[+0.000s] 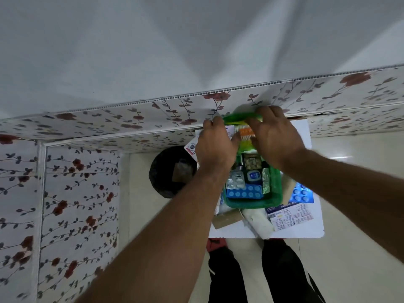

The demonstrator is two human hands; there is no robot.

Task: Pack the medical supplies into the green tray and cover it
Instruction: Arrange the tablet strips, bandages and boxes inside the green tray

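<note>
The green tray (pixel 253 204) stands on a small white table (pixel 306 232) and holds a blue blister pack (pixel 243 193), a silver blister strip (pixel 235 180), a blue jar (pixel 254 176) and an orange packet (pixel 247 134). At the tray's far end a green cover (pixel 240 117) is raised on edge. My left hand (pixel 215 145) grips its left end and my right hand (pixel 273 136) grips its right end. Both hands hide the far part of the tray.
Beside the tray lie another blue blister pack (pixel 302 195), a printed white packet (pixel 288 215), a white gauze roll (pixel 259 221), a brown box (pixel 227 219) and a leaflet (pixel 191 147). A black bin (pixel 170 171) stands on the floor to the left. A floral panel (pixel 131 119) runs behind the table.
</note>
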